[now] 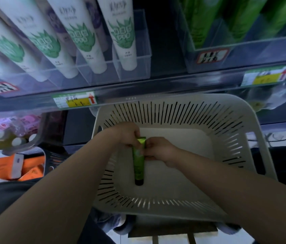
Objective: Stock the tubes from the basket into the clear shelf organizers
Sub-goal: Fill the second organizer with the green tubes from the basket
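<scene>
A person's two bare hands held one slim green plastic tube with a black cap over the floor of a pale slotted plastic basket, which filled the view from centre toward five o'clock. The tube stood nearly upright in the view, its flat crimped end toward twelve o'clock and its cap toward six o'clock; whether the cap touched the basket floor could not be told. The left hand, reaching in from eight o'clock, had its fingers curled around the crimped end in a pinch. The right hand, coming from four o'clock, closed its fingers on the tube's upper body just below. No other tube showed in the basket. Above, at eleven o'clock, clear acrylic shelf organizers held white tubes printed with green leaves, and at one o'clock another clear bin held tall green tubes; a yellow price label sat on the shelf edge at ten o'clock of the basket. The tube looked light and soft-walled, likely to dent under a hard squeeze and a little slick on its glossy skin. The stiffer crimp and the capped shoulder seemed the safer places to take hold of it.
</scene>
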A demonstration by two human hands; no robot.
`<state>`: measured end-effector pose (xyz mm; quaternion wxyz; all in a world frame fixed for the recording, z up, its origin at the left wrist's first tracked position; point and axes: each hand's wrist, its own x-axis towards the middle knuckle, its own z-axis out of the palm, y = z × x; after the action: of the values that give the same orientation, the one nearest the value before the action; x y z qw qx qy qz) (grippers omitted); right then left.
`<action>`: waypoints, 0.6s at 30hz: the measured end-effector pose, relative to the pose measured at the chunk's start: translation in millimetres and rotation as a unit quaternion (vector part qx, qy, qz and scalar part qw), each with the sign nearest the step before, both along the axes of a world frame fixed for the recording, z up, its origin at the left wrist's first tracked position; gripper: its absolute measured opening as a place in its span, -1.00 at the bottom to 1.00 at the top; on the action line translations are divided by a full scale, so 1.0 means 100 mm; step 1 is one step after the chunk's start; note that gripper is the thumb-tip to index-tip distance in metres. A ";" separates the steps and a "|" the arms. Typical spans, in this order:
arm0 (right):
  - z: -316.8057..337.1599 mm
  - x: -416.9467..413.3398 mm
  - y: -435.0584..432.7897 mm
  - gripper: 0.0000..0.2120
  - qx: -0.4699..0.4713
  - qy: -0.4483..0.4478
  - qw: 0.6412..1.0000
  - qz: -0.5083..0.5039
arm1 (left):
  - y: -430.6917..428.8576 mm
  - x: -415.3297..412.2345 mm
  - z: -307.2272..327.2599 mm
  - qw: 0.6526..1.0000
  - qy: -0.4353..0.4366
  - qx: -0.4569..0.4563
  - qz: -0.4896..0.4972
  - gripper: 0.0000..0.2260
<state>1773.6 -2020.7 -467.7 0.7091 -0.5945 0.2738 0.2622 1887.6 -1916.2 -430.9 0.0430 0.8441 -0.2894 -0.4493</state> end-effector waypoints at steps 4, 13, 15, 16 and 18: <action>0.28 -0.08 -0.21 -0.87 -0.013 -0.041 0.999 -0.003 | -0.07 -0.13 0.26 0.993 0.012 -0.092 0.074 -0.81; 0.95 -0.37 -0.67 -0.83 -0.043 -0.120 0.992 -0.018 | -0.33 -0.57 0.87 0.948 0.006 -0.264 0.180 -0.82; 1.12 -0.46 -0.79 -0.87 -0.043 -0.141 0.989 -0.027 | -0.44 -0.66 1.03 0.936 0.010 -0.293 0.193 -0.85; 1.20 -0.50 -0.85 -0.86 -0.042 -0.151 0.987 -0.033 | -0.49 -0.70 1.11 0.932 0.011 -0.306 0.196 -0.87; 1.36 -0.58 -0.99 -0.87 -0.046 -0.173 0.983 -0.039 | -0.62 -0.79 1.28 0.924 0.007 -0.331 0.192 -0.91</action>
<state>1715.6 -2119.8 -331.8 0.7274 -0.6516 0.1816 0.1152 1808.1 -1978.2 -302.5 0.4074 0.8180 -0.2539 -0.3168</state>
